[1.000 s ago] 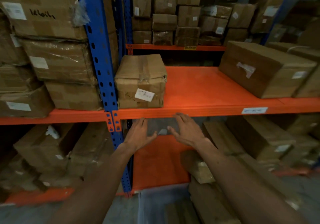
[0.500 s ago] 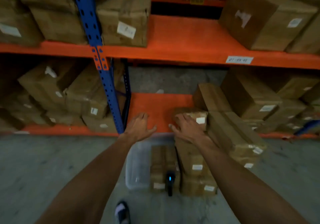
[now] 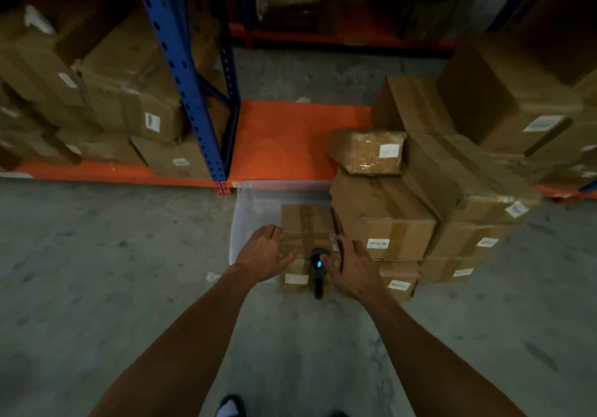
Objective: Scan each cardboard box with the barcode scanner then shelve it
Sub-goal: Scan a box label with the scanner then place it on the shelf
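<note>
Since a second ago the view has dropped from the upper shelf to the floor, and both hands have come down with it. Orange bottom shelf (image 3: pixel 284 139) carries boxes left and right. Stack of cardboard boxes (image 3: pixel 381 210) stands on the concrete floor (image 3: pixel 97 271), just beside a clear plastic bin (image 3: pixel 248 216). Taped cardboard box (image 3: pixel 307 223) sits in the bin. Barcode scanner (image 3: pixel 318 271), blue light lit, lies on this box's near end. Left hand (image 3: pixel 263 255), fingers relaxed, hovers over the box's left edge; right hand (image 3: pixel 353 269), fingers spread, holds nothing, just beside the scanner.
</note>
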`<move>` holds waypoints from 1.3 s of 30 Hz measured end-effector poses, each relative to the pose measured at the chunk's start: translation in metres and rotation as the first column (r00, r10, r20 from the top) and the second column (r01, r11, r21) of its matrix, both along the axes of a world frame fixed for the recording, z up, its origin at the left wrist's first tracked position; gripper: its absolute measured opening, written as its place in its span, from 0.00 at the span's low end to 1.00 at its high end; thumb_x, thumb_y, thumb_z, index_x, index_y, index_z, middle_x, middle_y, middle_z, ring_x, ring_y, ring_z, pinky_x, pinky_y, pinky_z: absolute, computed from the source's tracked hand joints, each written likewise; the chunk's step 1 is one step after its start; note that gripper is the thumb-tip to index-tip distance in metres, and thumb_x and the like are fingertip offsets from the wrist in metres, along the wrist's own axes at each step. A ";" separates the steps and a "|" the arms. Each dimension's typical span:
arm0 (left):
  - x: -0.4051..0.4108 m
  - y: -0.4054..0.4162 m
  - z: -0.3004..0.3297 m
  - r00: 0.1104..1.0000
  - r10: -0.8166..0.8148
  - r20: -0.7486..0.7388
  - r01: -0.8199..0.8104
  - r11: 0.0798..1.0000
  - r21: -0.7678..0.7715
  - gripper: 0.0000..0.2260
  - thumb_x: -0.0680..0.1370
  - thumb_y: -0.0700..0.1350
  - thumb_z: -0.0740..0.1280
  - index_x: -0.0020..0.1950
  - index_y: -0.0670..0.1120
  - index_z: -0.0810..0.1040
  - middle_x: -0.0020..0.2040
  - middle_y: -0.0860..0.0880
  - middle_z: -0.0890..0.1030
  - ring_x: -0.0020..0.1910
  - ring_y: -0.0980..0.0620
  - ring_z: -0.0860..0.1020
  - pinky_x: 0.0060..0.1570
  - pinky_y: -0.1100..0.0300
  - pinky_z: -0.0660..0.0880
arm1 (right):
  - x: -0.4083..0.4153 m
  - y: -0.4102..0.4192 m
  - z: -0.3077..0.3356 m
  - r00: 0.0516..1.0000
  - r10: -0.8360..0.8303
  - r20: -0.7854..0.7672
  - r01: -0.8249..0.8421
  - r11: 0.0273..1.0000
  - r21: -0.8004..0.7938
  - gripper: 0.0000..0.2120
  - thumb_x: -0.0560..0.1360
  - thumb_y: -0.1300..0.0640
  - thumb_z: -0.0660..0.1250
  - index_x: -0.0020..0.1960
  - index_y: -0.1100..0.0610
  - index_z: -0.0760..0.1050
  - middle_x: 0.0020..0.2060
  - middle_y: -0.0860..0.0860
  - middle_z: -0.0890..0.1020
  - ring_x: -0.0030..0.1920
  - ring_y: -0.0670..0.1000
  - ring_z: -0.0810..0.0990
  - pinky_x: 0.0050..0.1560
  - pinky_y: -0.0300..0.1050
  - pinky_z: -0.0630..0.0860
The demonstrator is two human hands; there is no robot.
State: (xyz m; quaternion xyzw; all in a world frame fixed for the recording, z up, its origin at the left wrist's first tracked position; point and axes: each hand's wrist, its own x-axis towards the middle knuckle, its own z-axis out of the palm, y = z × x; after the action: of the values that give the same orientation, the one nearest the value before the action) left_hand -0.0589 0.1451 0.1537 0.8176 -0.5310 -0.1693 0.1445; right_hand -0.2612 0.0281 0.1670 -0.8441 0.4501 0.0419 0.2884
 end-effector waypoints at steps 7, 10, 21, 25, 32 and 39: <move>0.006 -0.012 -0.159 0.999 -0.036 0.034 0.040 0.992 -0.120 0.25 0.79 0.54 0.66 0.66 0.35 0.73 0.61 0.38 0.77 0.61 0.39 0.74 0.64 0.50 0.69 | 0.006 0.014 -0.160 0.980 -0.147 0.137 0.155 0.987 -0.049 0.37 0.80 0.36 0.64 0.83 0.48 0.54 0.72 0.60 0.69 0.67 0.64 0.75 0.62 0.54 0.74; 0.007 -0.019 -0.219 0.997 -0.047 0.055 0.056 0.982 -0.180 0.25 0.80 0.55 0.64 0.68 0.36 0.72 0.64 0.38 0.76 0.65 0.41 0.72 0.67 0.51 0.68 | 0.012 0.018 -0.222 0.961 -0.187 0.204 0.209 0.974 -0.091 0.39 0.79 0.35 0.65 0.82 0.48 0.55 0.73 0.61 0.68 0.69 0.64 0.72 0.67 0.58 0.73; 0.017 -0.046 -0.362 0.982 -0.106 0.159 0.176 0.826 -0.535 0.19 0.82 0.50 0.61 0.66 0.39 0.75 0.62 0.41 0.77 0.62 0.42 0.74 0.67 0.49 0.68 | 0.041 0.010 -0.359 0.749 -0.287 0.597 0.534 0.795 -0.287 0.35 0.71 0.27 0.63 0.74 0.38 0.62 0.63 0.54 0.73 0.57 0.60 0.79 0.46 0.47 0.71; 0.017 -0.053 -0.380 0.984 -0.083 0.157 0.165 0.746 -0.645 0.21 0.82 0.55 0.55 0.63 0.41 0.77 0.59 0.43 0.77 0.58 0.45 0.74 0.62 0.50 0.70 | 0.047 0.011 -0.376 0.652 -0.274 0.707 0.608 0.746 -0.271 0.34 0.72 0.27 0.65 0.74 0.36 0.62 0.63 0.53 0.74 0.57 0.59 0.79 0.46 0.48 0.73; 0.020 -0.051 -0.380 0.986 -0.096 0.140 0.164 0.755 -0.635 0.25 0.80 0.61 0.55 0.65 0.45 0.76 0.60 0.45 0.75 0.60 0.48 0.70 0.60 0.56 0.70 | 0.038 0.012 -0.368 0.504 -0.254 0.826 0.555 0.828 -0.084 0.33 0.72 0.29 0.66 0.74 0.35 0.64 0.70 0.46 0.77 0.68 0.51 0.76 0.65 0.53 0.76; 0.020 -0.054 -0.380 0.983 -0.078 0.164 0.163 0.779 -0.605 0.20 0.81 0.56 0.61 0.65 0.44 0.76 0.60 0.44 0.74 0.60 0.46 0.71 0.57 0.54 0.72 | 0.020 0.038 -0.370 0.472 -0.212 0.856 0.536 0.839 -0.088 0.22 0.73 0.31 0.68 0.64 0.24 0.64 0.54 0.26 0.77 0.53 0.32 0.76 0.50 0.28 0.72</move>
State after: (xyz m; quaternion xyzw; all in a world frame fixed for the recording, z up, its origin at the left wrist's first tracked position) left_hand -0.0389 0.0910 -0.2264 0.6993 -0.6164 0.0577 0.3573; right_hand -0.2415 0.0663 -0.2026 -0.6785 0.4399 -0.4986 0.3122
